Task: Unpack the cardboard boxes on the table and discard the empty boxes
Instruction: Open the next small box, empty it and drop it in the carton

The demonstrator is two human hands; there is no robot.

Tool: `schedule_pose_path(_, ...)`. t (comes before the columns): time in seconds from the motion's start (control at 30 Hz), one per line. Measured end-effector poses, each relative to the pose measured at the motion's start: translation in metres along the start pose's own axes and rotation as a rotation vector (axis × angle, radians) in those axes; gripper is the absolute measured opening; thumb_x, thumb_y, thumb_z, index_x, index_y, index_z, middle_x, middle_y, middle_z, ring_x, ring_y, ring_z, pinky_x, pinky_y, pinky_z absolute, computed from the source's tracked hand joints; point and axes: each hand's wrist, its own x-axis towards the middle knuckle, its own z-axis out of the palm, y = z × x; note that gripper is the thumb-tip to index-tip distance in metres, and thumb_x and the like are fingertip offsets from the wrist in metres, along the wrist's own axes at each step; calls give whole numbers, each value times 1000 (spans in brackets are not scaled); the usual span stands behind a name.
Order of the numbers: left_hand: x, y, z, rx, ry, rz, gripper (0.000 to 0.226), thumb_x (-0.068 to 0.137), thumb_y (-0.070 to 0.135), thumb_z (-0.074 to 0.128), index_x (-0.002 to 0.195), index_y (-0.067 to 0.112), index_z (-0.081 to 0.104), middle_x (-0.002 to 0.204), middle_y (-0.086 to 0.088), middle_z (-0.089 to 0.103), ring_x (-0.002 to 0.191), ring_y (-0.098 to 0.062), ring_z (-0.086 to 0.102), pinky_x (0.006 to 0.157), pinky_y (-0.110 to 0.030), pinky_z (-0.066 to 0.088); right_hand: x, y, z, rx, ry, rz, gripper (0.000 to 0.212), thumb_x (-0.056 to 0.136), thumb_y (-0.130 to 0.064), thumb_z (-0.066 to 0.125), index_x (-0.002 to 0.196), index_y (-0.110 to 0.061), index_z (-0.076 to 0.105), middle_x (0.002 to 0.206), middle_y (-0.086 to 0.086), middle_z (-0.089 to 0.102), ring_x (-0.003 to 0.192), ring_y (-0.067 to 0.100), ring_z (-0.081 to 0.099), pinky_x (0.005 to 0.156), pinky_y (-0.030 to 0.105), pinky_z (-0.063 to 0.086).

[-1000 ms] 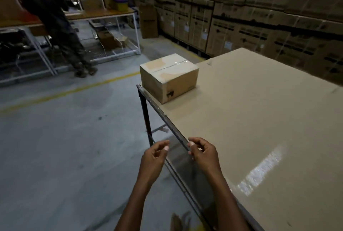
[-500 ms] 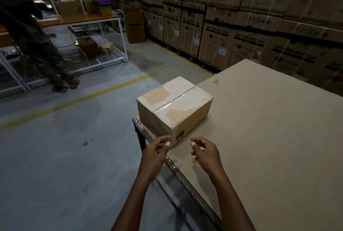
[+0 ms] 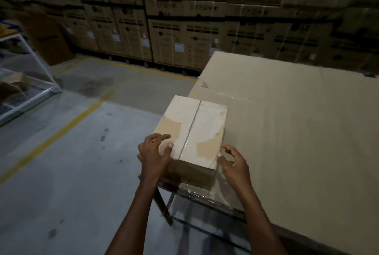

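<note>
Head view: stacked cartons (image 3: 184, 35) wall off the table (image 3: 297, 131) behind the box (image 3: 194, 129)

A wall of stacked printed cartons (image 3: 184, 29) fills the far side of the dim room, each with a small white label. In front of it lies a grey concrete floor (image 3: 71, 172) crossed by yellow painted lines (image 3: 61, 131). Left of the cartons stands a white metal rack (image 3: 34, 66), with a flat brown cardboard sheet (image 3: 47, 37) leaning between them.
</note>
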Motion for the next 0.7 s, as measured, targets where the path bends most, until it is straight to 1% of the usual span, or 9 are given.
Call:
schedule_pose_path(0.1,8,-18,-5,48,-44,-78,39,90,33,69,128,34,62,143,1,45,134,-27,35,109,-55,31,-7,2,14,-68,36,-17,39,97,-32,68,135,-36,62,134,-7,53,102,20,63,79,21,49)
schedule_pose_path(0.17,8,-31,-5,-24,-85,-107,48,89,38,67,135,33,56,146,1,43,135,-26,37,111,-57,33,-11,-2,23,-51,40,-22,41,98,-33,67,139,-33,60,139,-9,49,112,18,60,88,22,48)
schedule_pose_path(0.23,6,-39,-5,-173,-118,-126,58,88,46,64,142,33,49,147,1,42,133,-22,43,109,-52,41,-15,-7,31,-42,47,-25,41,99,-32,66,140,-30,60,140,-8,50,120,11,54,97,24,45)
schedule_pose_path(0.3,2,-42,-7,-300,-140,-176,72,91,43,70,152,33,33,153,-1,38,136,-20,43,107,-40,44,-19,-10,38,-48,57,-26,40,100,-33,64,140,-31,59,140,-8,50,123,6,49,101,25,42)
schedule_pose_path(0.37,1,-51,-8,-394,-173,-264,90,86,49,74,157,34,21,159,-4,35,141,-23,39,108,-41,44,-22,-8,43,-60,63,-20,41,100,-35,63,140,-34,56,142,-9,50,125,4,45,103,26,39)
schedule_pose_path(0.47,-1,-55,-10,-430,-221,-337,87,69,72,71,143,38,41,142,1,55,134,-26,50,105,-47,49,-24,-5,45,-53,60,-12,42,101,-36,62,142,-34,52,143,-13,49,127,4,43,105,27,36)
schedule_pose_path(0.53,-2,-48,-8,-443,-183,-303,70,74,63,76,134,37,52,128,7,62,126,-23,56,100,-44,52,-26,-8,42,17,96,-3,39,102,-28,62,140,-32,54,142,-13,51,128,5,44,109,29,38)
schedule_pose_path(0.6,-2,-33,-6,-432,-137,-220,65,79,55,79,136,36,55,127,10,62,125,-21,55,100,-43,51,-26,-8,37,122,143,40,37,102,-18,60,137,-29,56,141,-9,54,129,10,49,113,34,40)
schedule_pose_path(0.7,1,-8,-6,-324,-112,-63,77,70,72,75,138,45,53,133,16,57,129,-14,47,106,-47,43,-24,3,28,408,166,183,36,103,-9,55,133,-30,59,139,4,59,124,29,61,108,53,49)
